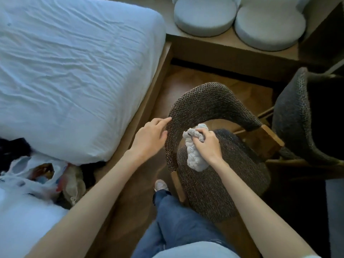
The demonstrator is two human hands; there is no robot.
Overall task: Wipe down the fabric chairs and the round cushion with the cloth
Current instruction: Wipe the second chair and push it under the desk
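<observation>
Head view: the right hand (206,144) gripped the cloth (195,155) on the chair (223,183); the left hand (149,136), fingers straight, seemingly touched its backrest (214,101).

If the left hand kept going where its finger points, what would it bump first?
The near chair's curved backrest. The left hand has its index fingertip right at its edge, maybe touching; depth is unclear.

a home bedroom: bed (74,71) with wrinkled sheet, wooden floor (186,86).
</observation>
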